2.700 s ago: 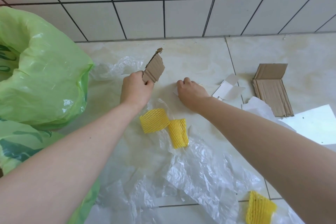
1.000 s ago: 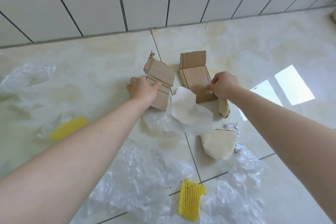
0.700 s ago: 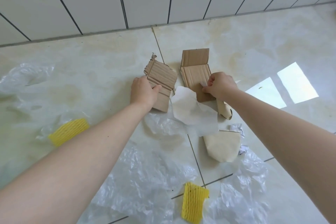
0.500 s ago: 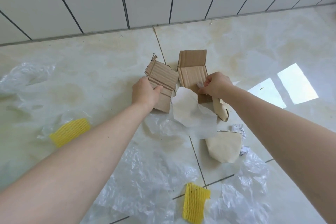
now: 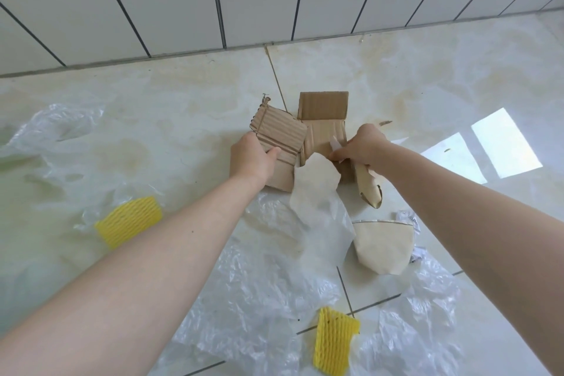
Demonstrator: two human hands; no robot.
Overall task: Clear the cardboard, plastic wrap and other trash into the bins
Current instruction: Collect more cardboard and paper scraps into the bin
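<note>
Two hands (image 5: 253, 159) (image 5: 363, 146) gripping ribbed corrugated cardboard (image 5: 279, 134); crinkled plastic wrap (image 5: 259, 299) below.

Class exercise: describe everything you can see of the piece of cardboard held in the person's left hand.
The cardboard piece is a brown corrugated sheet, roughly rectangular, with ribbing running across it, a crease near its lower part and a torn, ragged top left corner. The left hand grips its lower left edge, thumb on the front, holding it tilted above the floor. Its right edge overlaps the folded cardboard lying beside it; whether they touch is unclear.
</note>
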